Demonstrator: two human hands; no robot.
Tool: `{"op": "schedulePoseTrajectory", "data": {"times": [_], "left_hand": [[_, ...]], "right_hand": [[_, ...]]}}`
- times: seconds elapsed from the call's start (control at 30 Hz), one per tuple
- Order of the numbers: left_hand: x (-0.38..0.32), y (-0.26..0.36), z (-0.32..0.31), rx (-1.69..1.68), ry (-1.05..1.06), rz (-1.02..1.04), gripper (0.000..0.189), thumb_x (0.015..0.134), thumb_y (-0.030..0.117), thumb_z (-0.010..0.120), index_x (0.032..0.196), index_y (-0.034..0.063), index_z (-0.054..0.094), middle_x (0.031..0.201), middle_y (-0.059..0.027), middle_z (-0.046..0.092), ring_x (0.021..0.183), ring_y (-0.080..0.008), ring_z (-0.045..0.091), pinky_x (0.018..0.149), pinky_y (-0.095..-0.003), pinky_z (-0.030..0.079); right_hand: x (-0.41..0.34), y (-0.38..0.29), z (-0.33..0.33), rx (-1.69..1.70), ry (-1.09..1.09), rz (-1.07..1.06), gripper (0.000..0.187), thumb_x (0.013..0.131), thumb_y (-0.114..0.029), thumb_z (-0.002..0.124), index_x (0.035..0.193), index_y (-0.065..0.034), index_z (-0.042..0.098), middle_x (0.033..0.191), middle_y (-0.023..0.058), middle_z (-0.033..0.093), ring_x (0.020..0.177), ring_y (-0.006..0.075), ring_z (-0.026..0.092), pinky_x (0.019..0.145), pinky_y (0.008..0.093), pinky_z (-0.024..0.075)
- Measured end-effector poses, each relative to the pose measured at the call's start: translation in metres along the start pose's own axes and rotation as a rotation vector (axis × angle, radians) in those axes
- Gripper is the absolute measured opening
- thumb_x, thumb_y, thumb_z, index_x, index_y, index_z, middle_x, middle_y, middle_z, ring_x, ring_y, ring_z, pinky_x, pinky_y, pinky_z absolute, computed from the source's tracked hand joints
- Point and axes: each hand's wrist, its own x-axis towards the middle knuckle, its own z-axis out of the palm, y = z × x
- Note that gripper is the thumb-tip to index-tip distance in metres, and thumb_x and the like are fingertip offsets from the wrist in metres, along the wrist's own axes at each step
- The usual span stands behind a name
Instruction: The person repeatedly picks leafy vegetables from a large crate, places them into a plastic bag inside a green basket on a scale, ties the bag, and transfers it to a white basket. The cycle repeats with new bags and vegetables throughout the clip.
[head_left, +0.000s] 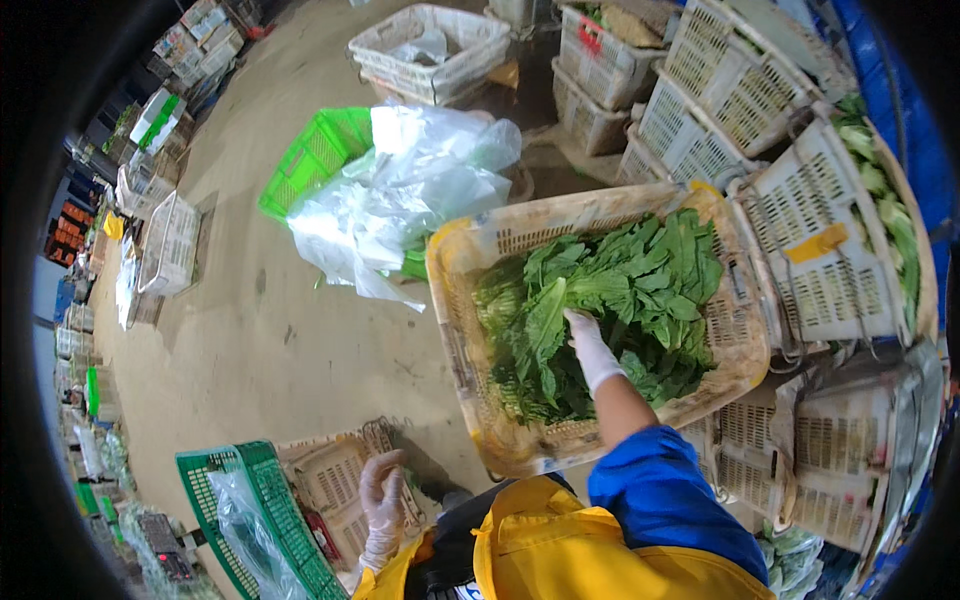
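My right hand (592, 349), in a thin white glove, reaches into a dirty pale plastic crate (499, 238) with yellow corners. Its fingers touch the leafy greens (630, 285) heaped inside, beside one broad pale-ribbed leaf (550, 311). The fingertips are partly hidden among the leaves, so a firm hold cannot be made out. My left hand (382, 495), also gloved, hangs low on the left with nothing in it, its fingers loosely bent and apart. It is near a dark green plastic crate (259, 480) holding clear plastic film (244, 525).
Clear plastic bags (405, 195) spill over a bright green crate (322, 150) beyond the pale crate. Stacked white crates (817, 232) with vegetables crowd the right side. Nested white crates (431, 56) stand farther off. Another white crate (171, 244) sits left on the concrete floor (315, 360).
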Motion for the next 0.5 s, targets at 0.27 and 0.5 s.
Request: {"op": "schedulePoseTrajectory", "data": {"times": [0.27,0.5], "left_hand": [[0.053,0.039,0.129,0.266,-0.13,0.095,0.046,0.079,0.01,0.067,0.122,0.0018,0.052,0.118,-0.0129,0.055,0.106,-0.023,0.052,0.095,-0.033,0.039],[0.087,0.04,0.17,-0.158,-0.249,-0.204,0.051,0.083,0.018,0.069,0.126,0.001,0.047,0.118,-0.0089,0.055,0.105,-0.0178,0.053,0.092,-0.03,0.042]], "right_hand": [[-0.09,-0.039,0.03,-0.094,-0.265,-0.313,0.04,0.079,-0.034,0.064,0.108,-0.0062,0.061,0.09,0.0153,0.066,0.083,0.0236,0.064,0.08,0.0355,0.0495],[-0.129,-0.089,-0.014,-0.406,-1.275,-0.508,0.056,0.071,-0.035,0.077,0.118,-0.011,0.057,0.116,0.0096,0.06,0.106,0.0237,0.057,0.097,0.0357,0.0418]]}}
